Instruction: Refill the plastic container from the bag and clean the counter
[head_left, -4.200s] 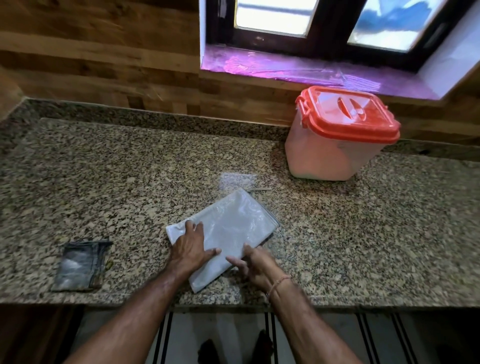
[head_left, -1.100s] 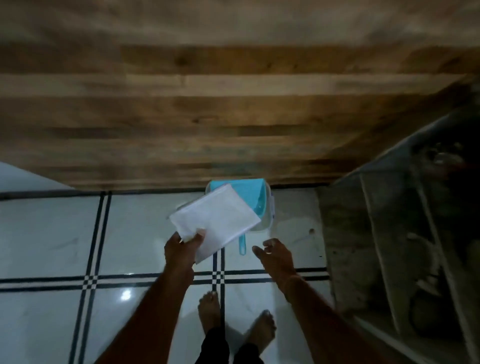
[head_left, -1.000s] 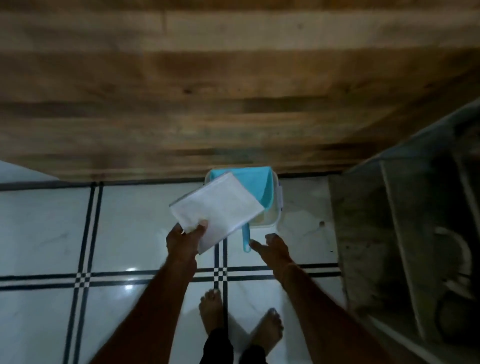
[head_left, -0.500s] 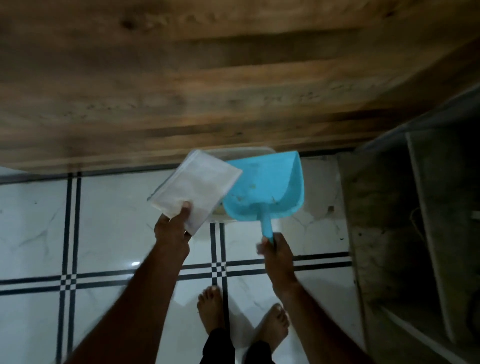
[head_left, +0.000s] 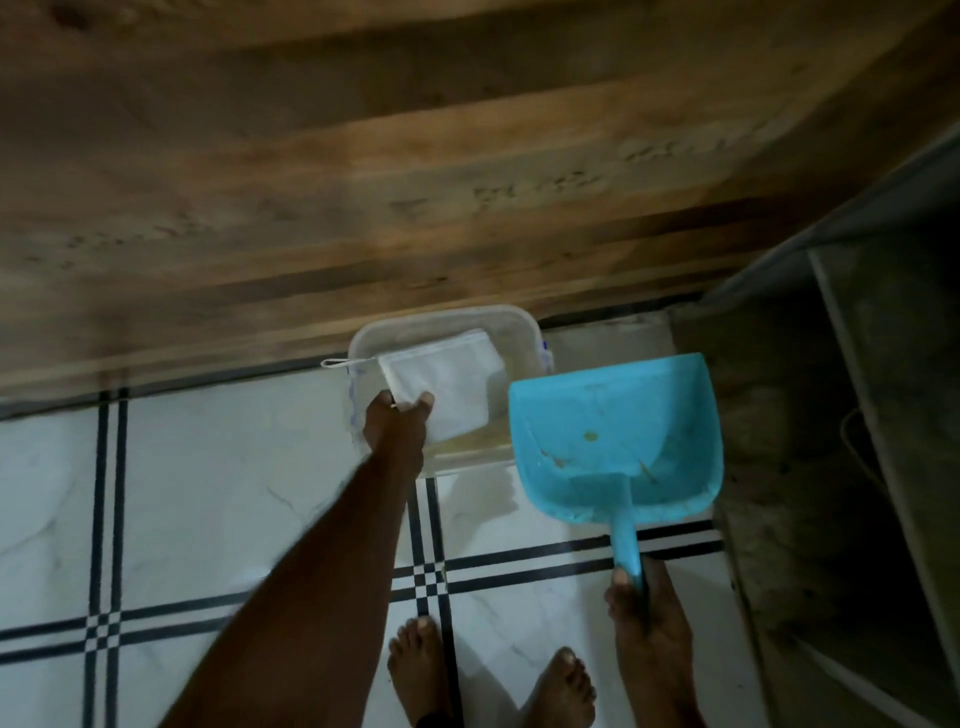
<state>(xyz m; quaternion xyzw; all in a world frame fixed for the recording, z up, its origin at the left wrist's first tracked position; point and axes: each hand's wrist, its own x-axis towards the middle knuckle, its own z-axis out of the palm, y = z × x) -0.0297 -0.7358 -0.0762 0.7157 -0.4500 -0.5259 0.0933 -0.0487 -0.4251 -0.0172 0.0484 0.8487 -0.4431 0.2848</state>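
White bag, folded flat into a rectangle, slightly tilted, pinched at its near-left corner by left grip, held over open clear tub on tiled floor.

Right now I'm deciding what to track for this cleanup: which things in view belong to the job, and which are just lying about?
In the job: folded white bag, pinched by the left grip over the translucent bin; blue dustpan, held by its handle in the right grip.
Just there: tiled floor; wooden cabinet front; dim shelves at right.
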